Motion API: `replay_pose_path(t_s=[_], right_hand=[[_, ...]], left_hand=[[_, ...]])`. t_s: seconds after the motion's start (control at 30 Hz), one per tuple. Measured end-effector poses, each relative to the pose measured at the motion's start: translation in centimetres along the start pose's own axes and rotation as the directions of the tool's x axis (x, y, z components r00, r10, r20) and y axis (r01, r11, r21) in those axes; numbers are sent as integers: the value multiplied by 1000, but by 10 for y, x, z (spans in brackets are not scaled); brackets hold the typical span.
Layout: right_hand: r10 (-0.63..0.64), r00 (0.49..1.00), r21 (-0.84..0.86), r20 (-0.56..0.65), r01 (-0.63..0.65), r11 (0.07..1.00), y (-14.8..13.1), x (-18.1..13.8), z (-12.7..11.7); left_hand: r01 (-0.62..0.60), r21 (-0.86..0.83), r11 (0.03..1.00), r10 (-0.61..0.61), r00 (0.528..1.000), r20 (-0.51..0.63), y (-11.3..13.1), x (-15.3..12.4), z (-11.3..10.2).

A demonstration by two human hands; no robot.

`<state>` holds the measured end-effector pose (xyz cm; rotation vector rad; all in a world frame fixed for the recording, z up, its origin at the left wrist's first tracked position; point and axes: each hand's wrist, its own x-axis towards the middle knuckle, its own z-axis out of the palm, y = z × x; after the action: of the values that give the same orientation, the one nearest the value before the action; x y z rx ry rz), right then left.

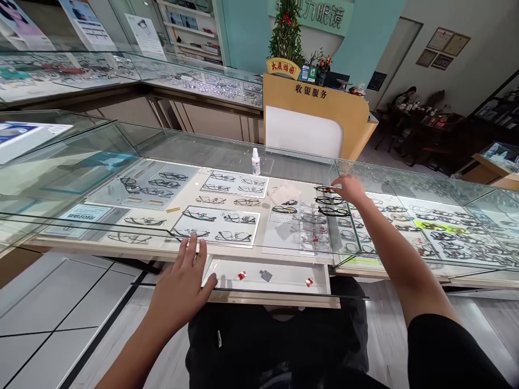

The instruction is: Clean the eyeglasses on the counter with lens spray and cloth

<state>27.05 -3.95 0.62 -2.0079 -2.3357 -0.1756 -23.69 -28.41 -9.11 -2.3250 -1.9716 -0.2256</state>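
Note:
My left hand [187, 278] is spread over the front edge of the glass counter, fingers apart and holding nothing. Below and right of it, a white drawer [284, 272] stands pulled out, with a grey tag [265, 276] and two small red-and-white pieces in it. My right hand [351, 190] reaches to the right part of the counter, its fingers closed at the end of a dark pair of eyeglasses [324, 189]. Several black-framed glasses [333, 212] lie in a column just in front of it. A pink cloth [284, 193] lies to the left of these.
A white spray bottle [255, 161] stands upright on the glass. Sheets with eyeglasses [237, 219] lie to the left, beside a yellow strip [173, 209]. More frames fill the case [441, 227] at right. Behind is a wooden cashier desk [279, 92]; a person [405, 97] sits far back.

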Motion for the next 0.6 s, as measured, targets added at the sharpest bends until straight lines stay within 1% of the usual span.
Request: replay_pose_path(t_s=[0.13, 0.23, 0.33, 0.4, 0.43, 0.47, 0.5, 0.53, 0.57, 0.6], right_hand=[[-5, 1000, 1, -9, 5, 1000, -3, 1, 8], [-6, 1000, 9, -29, 6, 1000, -9, 1, 2], [-13, 995, 69, -104, 20, 997, -23, -10, -20], [-66, 973, 236, -222, 119, 964, -41, -29, -42], [-128, 962, 318, -239, 202, 926, -52, -42, -55], [-182, 955, 391, -233, 263, 882, -64, -56, -68], [-243, 952, 454, -186, 303, 838, -78, -72, -81], [-323, 940, 508, -106, 330, 796, -92, -89, -92], [-395, 918, 561, -27, 341, 754, -105, -105, -102], [-446, 894, 613, 42, 330, 718, -118, -121, -109]], left_hand=[[1, 8, 1000, -1, 1000, 11, 2, 0, -3], [6, 17, 1000, -6, 1000, 3, 3, 1, -4], [8, 28, 1000, -8, 1000, 9, 4, 1, -6], [10, 28, 1000, -11, 1000, 23, 6, 0, -7], [12, 25, 1000, -13, 999, 29, 6, 0, -9], [15, 21, 1000, -16, 999, 35, 7, 0, -10], [17, 17, 1000, -18, 999, 41, 7, 1, -11], [20, 11, 1000, -21, 999, 47, 8, 1, -12], [23, 4, 1000, -24, 998, 53, 8, 1, -13], [25, -2, 1000, -25, 998, 60, 9, 1, -14]])
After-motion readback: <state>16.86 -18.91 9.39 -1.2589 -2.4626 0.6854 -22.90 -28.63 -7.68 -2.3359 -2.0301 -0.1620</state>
